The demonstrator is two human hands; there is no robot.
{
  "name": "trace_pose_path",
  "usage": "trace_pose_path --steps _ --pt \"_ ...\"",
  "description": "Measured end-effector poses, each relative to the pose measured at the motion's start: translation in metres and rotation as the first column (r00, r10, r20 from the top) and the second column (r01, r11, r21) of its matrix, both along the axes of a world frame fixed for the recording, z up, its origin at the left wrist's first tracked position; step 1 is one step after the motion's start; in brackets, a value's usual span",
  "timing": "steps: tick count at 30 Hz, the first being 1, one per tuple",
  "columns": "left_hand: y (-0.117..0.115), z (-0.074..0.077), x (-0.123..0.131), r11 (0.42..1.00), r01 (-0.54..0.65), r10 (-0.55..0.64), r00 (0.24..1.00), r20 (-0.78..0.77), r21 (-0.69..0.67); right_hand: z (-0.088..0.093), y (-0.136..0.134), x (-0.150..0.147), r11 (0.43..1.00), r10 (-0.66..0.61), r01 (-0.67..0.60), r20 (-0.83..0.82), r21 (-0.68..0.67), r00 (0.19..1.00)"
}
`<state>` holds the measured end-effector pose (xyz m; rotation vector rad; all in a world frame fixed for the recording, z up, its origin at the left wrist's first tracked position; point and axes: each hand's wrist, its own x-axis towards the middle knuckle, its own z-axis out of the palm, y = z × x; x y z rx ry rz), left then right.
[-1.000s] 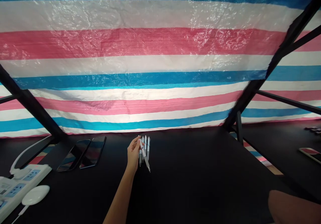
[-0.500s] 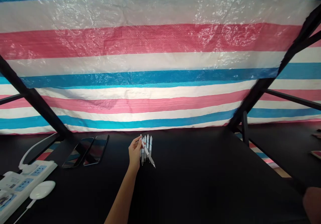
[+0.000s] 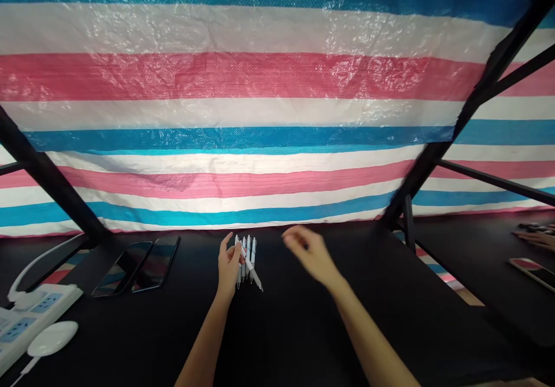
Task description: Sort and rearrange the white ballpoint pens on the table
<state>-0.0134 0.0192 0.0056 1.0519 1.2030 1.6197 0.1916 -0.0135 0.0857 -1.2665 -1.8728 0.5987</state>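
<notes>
Several white pens (image 3: 252,252) lie side by side on the black table, tips toward me. My left hand (image 3: 229,265) is at their left side, its fingers closed on one white pen (image 3: 254,272) with a grey grip, which slants across the others with its tip down to the right. To the right of the pens, my right hand (image 3: 310,251) is over the table with curled fingers, slightly blurred; whether anything is between its fingertips is hidden.
Two dark phones (image 3: 156,264) lie left of the pens. A white power strip (image 3: 41,317) and a white oval device (image 3: 52,338) with a cable are at the lower left. Another person's hand (image 3: 537,238) and a phone (image 3: 533,272) are at the far right. Black frame bars flank the striped sheet.
My right hand has come into view from the lower right, reaching the right side of the pens. The view has shifted slightly to the right. My left hand still has the slanted pen.
</notes>
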Motion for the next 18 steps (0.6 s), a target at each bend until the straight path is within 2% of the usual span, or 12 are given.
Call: trace_pose_path --steps 3,5,9,12,15,17,18 --pt "-0.002 0.004 0.006 0.999 0.050 -0.050 0.998 -0.046 0.008 -0.021 0.005 -0.028 0.957 0.244 -0.218 0.125 -0.192 0.962" --pt "-0.003 0.004 0.009 0.996 0.086 -0.085 0.994 -0.065 0.002 -0.039 0.008 -0.043 0.946 0.292 -0.259 0.166 -0.196 0.942" --pt "-0.004 0.003 0.010 0.993 0.114 -0.112 0.984 -0.139 0.006 -0.068 0.007 -0.056 0.976 0.188 -0.178 0.080 -0.123 0.979" --pt "-0.004 0.002 0.003 1.000 -0.005 0.009 0.955 -0.296 0.015 -0.078 0.007 -0.055 0.997 0.044 -0.038 0.084 -0.068 0.995" --pt "-0.003 0.000 -0.009 0.976 -0.207 0.209 0.821 -0.531 0.064 -0.081 0.011 -0.048 0.996 -0.090 0.093 0.149 -0.011 0.985" --pt "-0.002 -0.004 -0.014 0.972 -0.228 0.211 0.750 -0.627 0.055 -0.083 0.015 -0.043 0.990 -0.133 0.138 0.185 -0.014 0.974" --pt "-0.002 -0.006 -0.015 0.978 -0.205 0.180 0.739 -0.649 0.037 -0.083 0.017 -0.040 0.987 -0.156 0.163 0.198 -0.018 0.968"
